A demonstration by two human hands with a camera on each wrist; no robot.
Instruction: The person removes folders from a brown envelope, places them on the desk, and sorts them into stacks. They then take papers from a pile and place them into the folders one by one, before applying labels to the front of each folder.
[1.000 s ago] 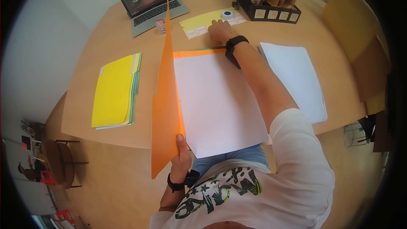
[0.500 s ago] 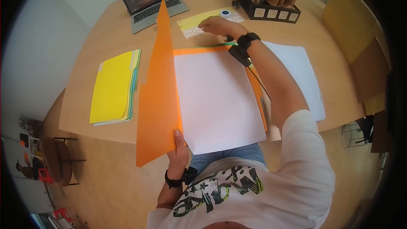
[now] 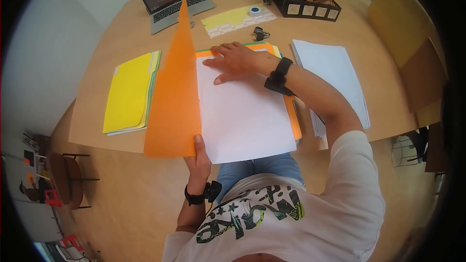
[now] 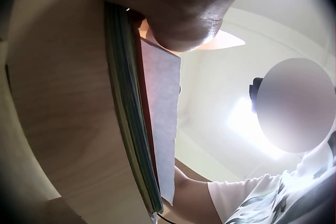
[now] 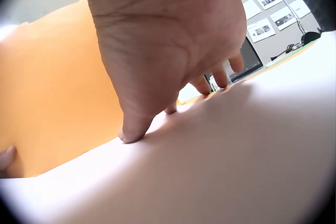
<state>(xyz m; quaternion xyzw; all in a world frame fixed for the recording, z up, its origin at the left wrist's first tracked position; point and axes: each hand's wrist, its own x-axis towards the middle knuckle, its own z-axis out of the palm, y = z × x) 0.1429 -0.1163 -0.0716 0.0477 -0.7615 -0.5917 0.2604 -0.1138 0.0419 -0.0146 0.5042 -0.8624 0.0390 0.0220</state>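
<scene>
An open orange folder (image 3: 174, 99) lies on a stack of coloured folders (image 4: 126, 103), its left cover raised at a slant. On its right side rests a sheet of white paper (image 3: 245, 116). My left hand (image 3: 199, 165) grips the folder by the near end of its fold, thumb on the inner side and the other fingers hidden beneath. My right hand (image 3: 238, 60) rests on the top of the paper with fingers spread, fingertips at the folder's far edge. In the right wrist view, the thumb (image 5: 135, 129) presses on the paper.
A black binder clip (image 3: 261, 33) lies just beyond the folder. Behind are a yellow label sheet (image 3: 221, 22) with a small round white item (image 3: 255, 11), a laptop (image 3: 177, 7) and a black file holder (image 3: 310, 9). Yellow folders (image 3: 128, 92) lie left, white papers (image 3: 332, 82) right.
My right hand has come back from beside the label sheet onto the top of the paper, uncovering the binder clip. The orange cover has tilted further left, with my left hand still holding the folder.
</scene>
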